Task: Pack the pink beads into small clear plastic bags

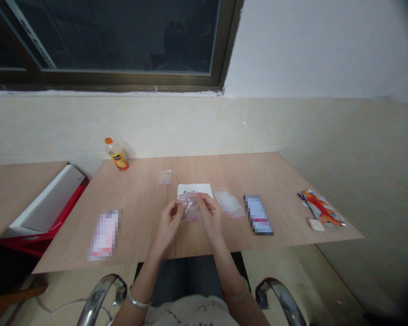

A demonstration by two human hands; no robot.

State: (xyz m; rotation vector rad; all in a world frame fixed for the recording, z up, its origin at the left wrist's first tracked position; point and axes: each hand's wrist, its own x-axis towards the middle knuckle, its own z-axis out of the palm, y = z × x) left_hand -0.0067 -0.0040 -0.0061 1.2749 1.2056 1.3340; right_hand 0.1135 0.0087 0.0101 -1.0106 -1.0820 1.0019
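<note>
Both hands pinch a small clear zip bag (191,209) between them, over the near middle of the table. My left hand (172,219) is closed on the bag's left edge. My right hand (209,213) grips its upper right corner, near the zip strip. Just behind the bag lies a white sheet of paper (194,187), with small pink and dark bits on it, partly hidden by the bag and fingers. A pile of clear zip bags (229,202) lies beside my right hand. Another small zip bag (165,177) lies flat farther back, to the left.
The wooden table (139,190) also carries an orange-capped drink bottle (117,156) at the back left. A blurred pink-white item (104,235) lies at the left, a phone (258,215) at the right. Farther right are a colourful packet (323,208) and a white case (316,224).
</note>
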